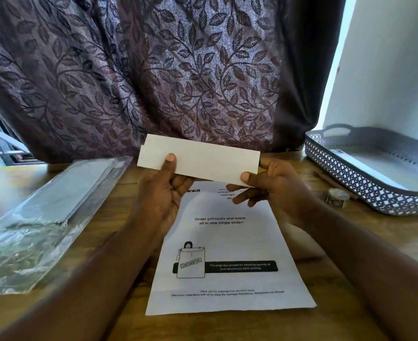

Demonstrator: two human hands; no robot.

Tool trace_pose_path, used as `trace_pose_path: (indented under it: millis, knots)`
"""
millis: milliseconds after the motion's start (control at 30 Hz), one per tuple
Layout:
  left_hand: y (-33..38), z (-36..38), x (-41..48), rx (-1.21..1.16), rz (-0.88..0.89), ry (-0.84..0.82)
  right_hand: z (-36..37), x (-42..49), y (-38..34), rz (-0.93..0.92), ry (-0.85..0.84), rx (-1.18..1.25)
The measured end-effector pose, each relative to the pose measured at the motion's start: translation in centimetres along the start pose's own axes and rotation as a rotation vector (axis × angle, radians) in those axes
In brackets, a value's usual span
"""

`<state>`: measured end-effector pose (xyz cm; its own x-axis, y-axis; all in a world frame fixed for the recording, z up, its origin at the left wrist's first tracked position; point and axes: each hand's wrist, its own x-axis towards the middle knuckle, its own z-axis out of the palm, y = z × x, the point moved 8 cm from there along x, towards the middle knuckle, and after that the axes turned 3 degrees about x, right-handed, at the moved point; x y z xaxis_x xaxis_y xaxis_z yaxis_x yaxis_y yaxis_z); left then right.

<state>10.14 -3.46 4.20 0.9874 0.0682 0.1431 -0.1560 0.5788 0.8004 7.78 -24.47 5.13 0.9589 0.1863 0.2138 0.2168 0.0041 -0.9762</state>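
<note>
A dark curtain patterned with leaves hangs across the far side of the scene, its hem reaching the far edge of the wooden surface. On the left of the surface lies a clear plastic packet holding flat grey sheets, set at a slant. At the far right stands a grey latticed tray with a handle cut into its far end. A printed sheet lies flat in the middle, near the person, its text facing them. Above its far end, a folded white paper is held up off the surface, long side roughly level and dipping slightly to the right. The left hand pinches its left part, thumb on the near face and fingers behind. The right hand pinches the lower right corner in the same way. A small roll of patterned tape stands just beside the tray's near wall, and a pencil lies next to it.
</note>
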Motion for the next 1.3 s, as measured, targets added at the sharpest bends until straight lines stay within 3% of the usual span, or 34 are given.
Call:
trace_pose_path:
  millis: [267,533,733,900,1000,1133,1233,1300]
  knots:
    - [1.1,-0.5,-0.3,-0.049,0.004,0.022,-1.0,0.0,0.4,0.044,0.007,-0.020]
    - [1.4,-1.9,0.6,0.223,0.092,0.055,-2.6,-0.1,0.9,0.086,0.044,-0.073]
    - [1.4,-2.3,1.1,0.451,0.119,0.050,-4.1,0.0,0.8,0.074,0.214,-0.082]
    - [1.8,-2.4,1.0,0.918,0.257,0.043,-6.0,-0.1,1.1,0.091,0.357,-0.236]
    - [1.7,-2.4,1.0,1.200,0.310,0.057,-6.2,-0.1,1.6,0.141,0.349,-0.326]
    - [1.0,-2.9,1.7,1.282,0.238,0.037,-6.2,0.1,1.8,0.171,0.348,-0.474]
    - [1.2,-3.8,2.4,1.594,0.333,0.094,-6.6,0.4,1.7,0.180,0.369,-0.794]
    - [0.9,-3.9,2.6,1.631,0.330,0.087,-6.5,0.7,2.0,0.191,0.332,-1.057]
